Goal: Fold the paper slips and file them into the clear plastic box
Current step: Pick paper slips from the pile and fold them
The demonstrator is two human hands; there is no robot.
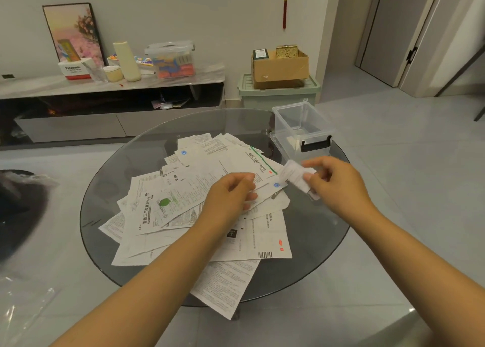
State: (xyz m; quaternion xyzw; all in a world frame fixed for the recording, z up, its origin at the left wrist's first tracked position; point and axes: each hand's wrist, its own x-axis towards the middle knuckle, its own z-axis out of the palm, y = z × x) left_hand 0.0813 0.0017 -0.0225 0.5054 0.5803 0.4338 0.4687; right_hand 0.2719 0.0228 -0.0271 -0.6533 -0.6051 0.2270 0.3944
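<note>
Head view: folded slip [295, 176] in right hand [333, 181]

A single wide-angle camera sits on the person's head, looking forward and down over a round glass tabletop [110, 189]. It is close enough that both forearms enter from the bottom edge of the picture and the left hand [231, 197] and right hand [336, 184] fall near the middle. The tabletop's near edge lies low in the picture; its far edge sits about midway up. Beyond it the view reaches a wall, with straight lines bowed toward the borders.
</note>
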